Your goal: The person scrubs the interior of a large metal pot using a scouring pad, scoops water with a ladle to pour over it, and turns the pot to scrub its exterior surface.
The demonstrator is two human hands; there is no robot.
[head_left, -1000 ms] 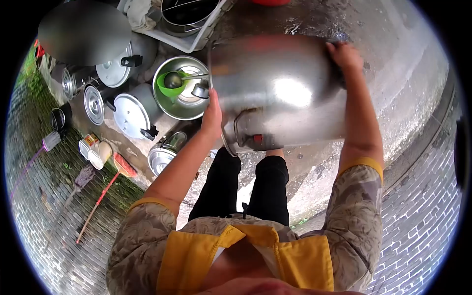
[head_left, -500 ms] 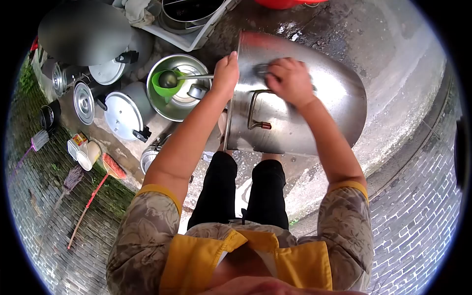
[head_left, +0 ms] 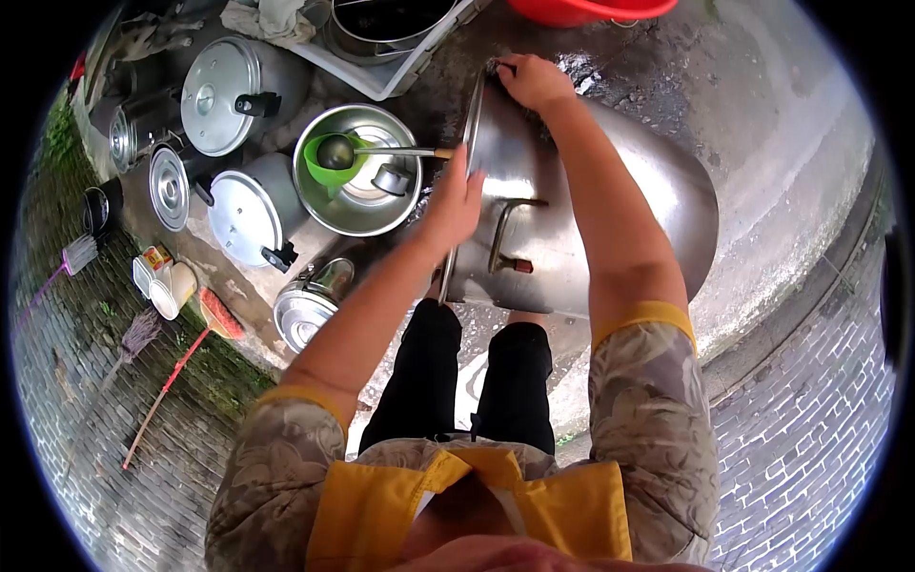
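Note:
A large steel stockpot [head_left: 639, 191] lies on its side in front of me, its open end to the left and a bent metal handle [head_left: 500, 238] facing up. My left hand [head_left: 453, 210] holds the pot's rim near the middle, thumb on the outer side and fingers fairly straight. At the far end of the rim, my right hand [head_left: 536, 81] is closed on a small dark scouring pad [head_left: 494, 67], mostly hidden by the fingers. Just left of the rim, a steel basin [head_left: 310, 205] holds a ladle [head_left: 391, 151], a green plastic piece [head_left: 319, 172] and a small metal cup [head_left: 392, 179].
Pressure cookers [head_left: 243, 214] and lidded pots stand on the left. A white crate [head_left: 400, 81] with a pot is at the back, beside a red basin [head_left: 591, 10]. Brooms [head_left: 219, 315] and white tubs [head_left: 173, 291] lie on the lower left paving. The concrete looks wet.
My right hand has moved from the pot's side up to the far end of the rim. My left hand has slid slightly nearer to me along the rim.

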